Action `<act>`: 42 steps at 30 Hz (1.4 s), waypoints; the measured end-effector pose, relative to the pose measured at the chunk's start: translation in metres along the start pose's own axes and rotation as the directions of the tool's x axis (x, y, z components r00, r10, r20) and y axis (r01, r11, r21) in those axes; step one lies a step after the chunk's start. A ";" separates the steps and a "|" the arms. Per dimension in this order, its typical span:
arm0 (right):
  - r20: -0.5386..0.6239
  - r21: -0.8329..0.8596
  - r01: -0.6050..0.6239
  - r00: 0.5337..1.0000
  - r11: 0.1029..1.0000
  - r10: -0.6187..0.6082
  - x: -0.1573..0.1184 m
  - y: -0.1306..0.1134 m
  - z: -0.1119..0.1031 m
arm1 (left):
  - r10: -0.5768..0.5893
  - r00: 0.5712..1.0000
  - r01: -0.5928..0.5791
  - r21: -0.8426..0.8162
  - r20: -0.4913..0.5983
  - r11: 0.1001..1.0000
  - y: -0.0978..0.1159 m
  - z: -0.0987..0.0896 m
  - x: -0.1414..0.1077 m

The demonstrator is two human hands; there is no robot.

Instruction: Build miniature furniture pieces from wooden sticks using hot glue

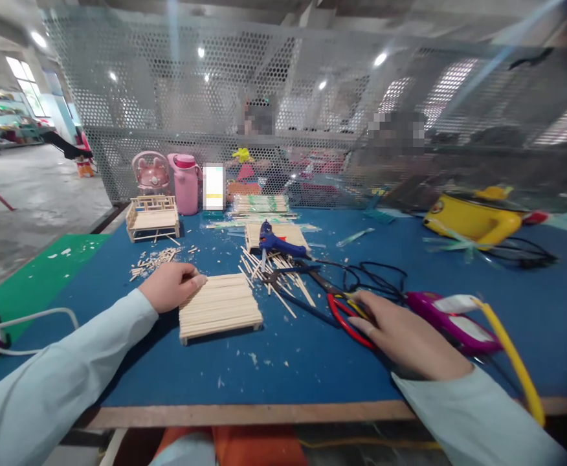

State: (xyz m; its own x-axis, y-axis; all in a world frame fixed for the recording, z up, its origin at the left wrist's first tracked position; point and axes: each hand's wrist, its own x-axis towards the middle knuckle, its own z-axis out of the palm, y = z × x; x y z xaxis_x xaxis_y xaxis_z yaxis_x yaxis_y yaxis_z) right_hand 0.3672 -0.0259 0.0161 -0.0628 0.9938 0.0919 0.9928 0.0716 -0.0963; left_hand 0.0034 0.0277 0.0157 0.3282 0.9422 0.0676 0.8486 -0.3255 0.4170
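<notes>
A small platform of pale wooden sticks (220,301) lies on the blue tabletop, raised on short legs. My left hand (173,286) is at its back left corner, fingers curled and thumb tip touching the edge; what lies within the fingers is hidden. On the right, my right hand (404,330) grips the red and yellow handles of scissors (336,310), their dark blades pointing away to the left. Beyond the blades, a blue glue gun (283,244) rests on another stick panel (252,236), with loose thin sticks (288,278) scattered in front.
A small stick-built bench (153,218), pink bottle (185,184) and lit phone (214,186) stand at the back left. Stick offcuts (152,260) lie nearer. A yellow case (468,219), black cable (375,275) and purple power strip (448,320) occupy the right. Perforated metal screen (322,84) behind.
</notes>
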 end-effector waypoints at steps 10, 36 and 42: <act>0.292 0.109 -0.164 0.948 0.980 0.126 -0.006 -0.011 -0.047 | 0.084 0.954 -0.078 -0.030 0.287 0.996 0.031 -0.007 0.036; -0.330 0.662 0.505 0.860 0.554 -0.390 0.039 -0.096 -0.031 | -0.125 0.930 -0.296 -0.905 -0.346 0.307 0.021 0.010 -0.010; 0.016 1.000 -0.021 0.984 -0.024 -0.178 0.059 -0.149 -0.006 | 0.002 0.743 -0.447 -0.495 -0.669 0.746 0.029 0.023 -0.018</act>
State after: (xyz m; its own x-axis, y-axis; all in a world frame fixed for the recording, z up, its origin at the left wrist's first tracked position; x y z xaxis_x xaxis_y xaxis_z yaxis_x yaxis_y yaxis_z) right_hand 0.2163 0.0214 0.0421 -0.2405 0.9663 0.0917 -0.1247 0.0629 -0.9902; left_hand 0.0312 -0.0005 0.0055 -0.0318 0.7530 0.6572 0.2808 -0.6243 0.7289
